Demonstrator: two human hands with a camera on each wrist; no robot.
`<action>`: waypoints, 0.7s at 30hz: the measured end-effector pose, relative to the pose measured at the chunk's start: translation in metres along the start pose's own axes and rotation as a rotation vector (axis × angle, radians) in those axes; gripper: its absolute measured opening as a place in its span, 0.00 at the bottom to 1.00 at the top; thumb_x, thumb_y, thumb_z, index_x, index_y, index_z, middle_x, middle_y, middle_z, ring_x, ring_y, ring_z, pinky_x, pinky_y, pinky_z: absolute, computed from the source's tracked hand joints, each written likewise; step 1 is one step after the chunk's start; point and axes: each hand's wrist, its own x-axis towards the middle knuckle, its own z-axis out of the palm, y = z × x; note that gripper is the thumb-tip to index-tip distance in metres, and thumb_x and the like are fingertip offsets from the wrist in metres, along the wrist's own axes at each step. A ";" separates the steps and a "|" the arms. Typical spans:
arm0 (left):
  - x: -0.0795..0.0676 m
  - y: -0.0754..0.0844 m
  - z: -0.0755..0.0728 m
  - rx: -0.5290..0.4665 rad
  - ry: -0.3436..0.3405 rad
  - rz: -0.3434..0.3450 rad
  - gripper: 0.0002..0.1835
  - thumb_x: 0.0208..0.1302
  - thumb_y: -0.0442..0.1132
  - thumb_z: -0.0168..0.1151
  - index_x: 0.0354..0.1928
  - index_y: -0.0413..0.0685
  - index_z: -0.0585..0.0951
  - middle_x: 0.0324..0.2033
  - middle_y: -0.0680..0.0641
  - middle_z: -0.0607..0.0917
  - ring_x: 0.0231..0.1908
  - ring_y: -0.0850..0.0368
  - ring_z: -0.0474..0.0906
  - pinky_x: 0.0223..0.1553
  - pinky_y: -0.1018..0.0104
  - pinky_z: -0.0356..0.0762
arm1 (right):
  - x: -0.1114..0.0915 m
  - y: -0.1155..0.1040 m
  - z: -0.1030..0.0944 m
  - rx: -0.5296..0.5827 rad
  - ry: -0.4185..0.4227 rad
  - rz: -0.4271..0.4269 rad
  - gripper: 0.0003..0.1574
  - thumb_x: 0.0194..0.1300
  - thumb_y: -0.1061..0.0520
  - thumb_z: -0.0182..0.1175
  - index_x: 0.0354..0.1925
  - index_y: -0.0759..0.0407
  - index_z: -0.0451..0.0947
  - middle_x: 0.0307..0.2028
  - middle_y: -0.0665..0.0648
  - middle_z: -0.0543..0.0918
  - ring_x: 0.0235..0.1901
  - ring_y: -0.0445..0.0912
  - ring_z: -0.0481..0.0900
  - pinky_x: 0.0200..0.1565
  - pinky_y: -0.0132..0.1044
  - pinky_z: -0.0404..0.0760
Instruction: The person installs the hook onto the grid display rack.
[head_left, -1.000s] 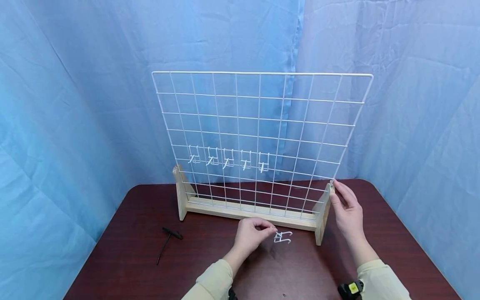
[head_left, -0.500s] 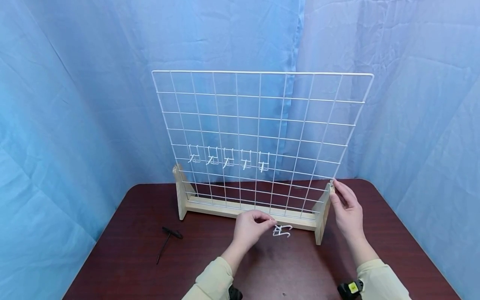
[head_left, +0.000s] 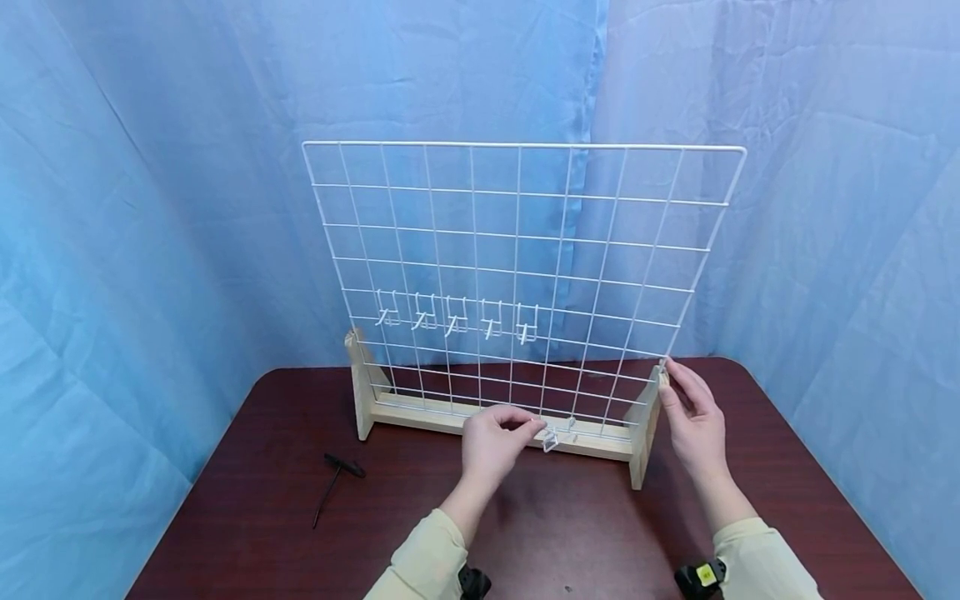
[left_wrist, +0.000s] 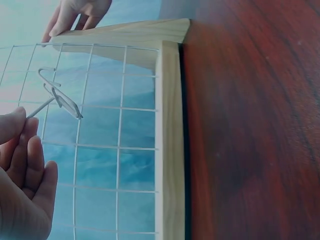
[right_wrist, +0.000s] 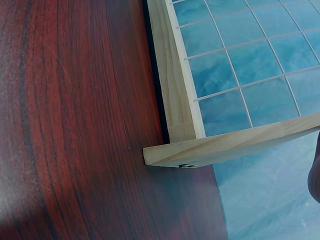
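My left hand (head_left: 491, 442) pinches a white wire hook (head_left: 551, 440) by its straight prong, between thumb and fingertips. In the left wrist view the hook (left_wrist: 65, 102) points its bent ends away from the hand, in front of the grid's wires. The white wire grid (head_left: 525, 147) stands upright in a pale wooden stand (head_left: 427, 419). Several like hooks (head_left: 456, 321) hang in a row on its left and middle part. At the stand's right end, my right hand (head_left: 697, 421) grips the top of the wooden upright (head_left: 643, 442) beside the grid's edge; the right wrist view barely catches that hand (right_wrist: 315, 177).
A black T-handled hex key (head_left: 333, 487) lies on the dark red wooden table (head_left: 247, 517), left of the stand. Blue curtains (head_left: 187, 167) hang behind and on both sides. A small speck (head_left: 567, 589) is near the table's front.
My left hand has risen slightly toward the grid with the hook, which has turned so its bent ends face the wires. My right hand has stayed on the upright.
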 end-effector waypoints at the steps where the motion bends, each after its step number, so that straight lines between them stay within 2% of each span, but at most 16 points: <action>1: 0.001 0.001 -0.001 0.000 0.006 -0.002 0.05 0.52 0.42 0.77 0.28 0.50 0.91 0.25 0.58 0.88 0.32 0.61 0.82 0.32 0.70 0.77 | 0.000 0.000 0.000 -0.002 -0.001 -0.001 0.23 0.66 0.78 0.54 0.59 0.80 0.71 0.55 0.43 0.77 0.54 0.33 0.75 0.53 0.21 0.73; 15: 0.011 0.028 -0.007 0.058 0.105 -0.002 0.05 0.52 0.45 0.77 0.27 0.54 0.91 0.24 0.60 0.87 0.30 0.65 0.81 0.30 0.70 0.75 | 0.000 0.000 0.000 -0.012 0.000 0.007 0.23 0.66 0.78 0.54 0.59 0.81 0.70 0.55 0.41 0.76 0.54 0.31 0.75 0.52 0.21 0.73; 21: 0.012 0.041 -0.006 0.026 0.138 -0.005 0.04 0.53 0.45 0.77 0.29 0.54 0.91 0.24 0.60 0.87 0.30 0.64 0.81 0.29 0.69 0.75 | 0.000 0.001 0.000 -0.002 0.002 -0.009 0.23 0.65 0.79 0.54 0.58 0.82 0.70 0.54 0.42 0.77 0.54 0.32 0.75 0.52 0.21 0.73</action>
